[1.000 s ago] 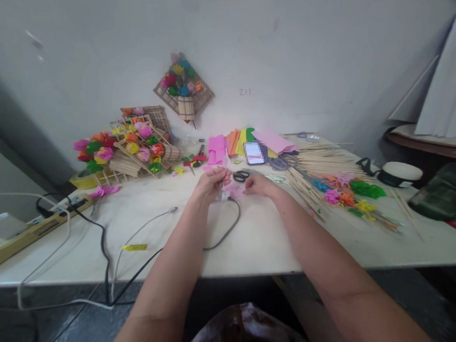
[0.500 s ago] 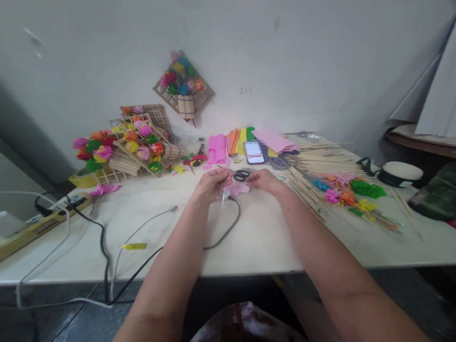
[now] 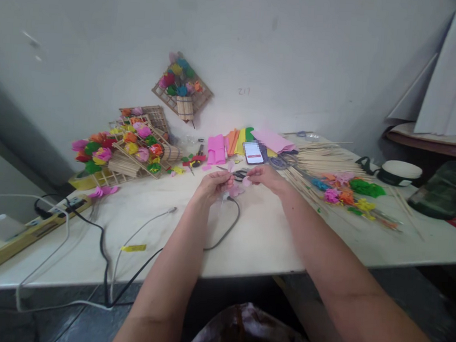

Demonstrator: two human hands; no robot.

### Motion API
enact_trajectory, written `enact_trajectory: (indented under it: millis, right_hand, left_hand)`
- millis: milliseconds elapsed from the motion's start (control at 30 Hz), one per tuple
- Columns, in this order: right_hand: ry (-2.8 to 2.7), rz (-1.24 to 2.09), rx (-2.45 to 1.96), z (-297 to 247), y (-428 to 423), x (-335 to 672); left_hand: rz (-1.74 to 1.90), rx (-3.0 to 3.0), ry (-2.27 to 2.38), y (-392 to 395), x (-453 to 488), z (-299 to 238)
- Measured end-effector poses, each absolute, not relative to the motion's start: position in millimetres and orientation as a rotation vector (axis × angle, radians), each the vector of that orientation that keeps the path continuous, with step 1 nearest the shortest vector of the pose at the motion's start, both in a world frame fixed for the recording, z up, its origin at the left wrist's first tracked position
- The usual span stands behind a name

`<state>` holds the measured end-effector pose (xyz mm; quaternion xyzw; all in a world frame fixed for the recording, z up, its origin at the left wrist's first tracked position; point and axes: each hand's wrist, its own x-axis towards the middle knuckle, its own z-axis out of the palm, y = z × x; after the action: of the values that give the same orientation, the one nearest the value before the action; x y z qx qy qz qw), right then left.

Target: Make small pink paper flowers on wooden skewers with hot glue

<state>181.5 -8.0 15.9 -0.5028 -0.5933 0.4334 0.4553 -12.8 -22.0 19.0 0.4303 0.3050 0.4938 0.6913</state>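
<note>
Here, the right fingers pinch tight on a pink petal.

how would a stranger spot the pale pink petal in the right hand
Start at the long white table and find the bare right hand near its middle. It pinches the rounded pale pink petal. Being in this hand sets it apart from the loose pink petals lying just below.

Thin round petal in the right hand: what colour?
Pale pink; the petal shows best in the head view.
</note>
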Motion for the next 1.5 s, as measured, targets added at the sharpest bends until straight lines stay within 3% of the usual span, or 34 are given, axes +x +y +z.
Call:
enact_trajectory:
  millis: [567,1500]
  right_hand:
    - [-1.312,1.078,-0.895,29,-13,180]
    - [-1.414,0.807,-0.936,35,-19,161]
  left_hand:
    - [1.078,0.925,0.710,-25,-11,21]
    - [1.012,1.021,0.693,-30,-5,22]
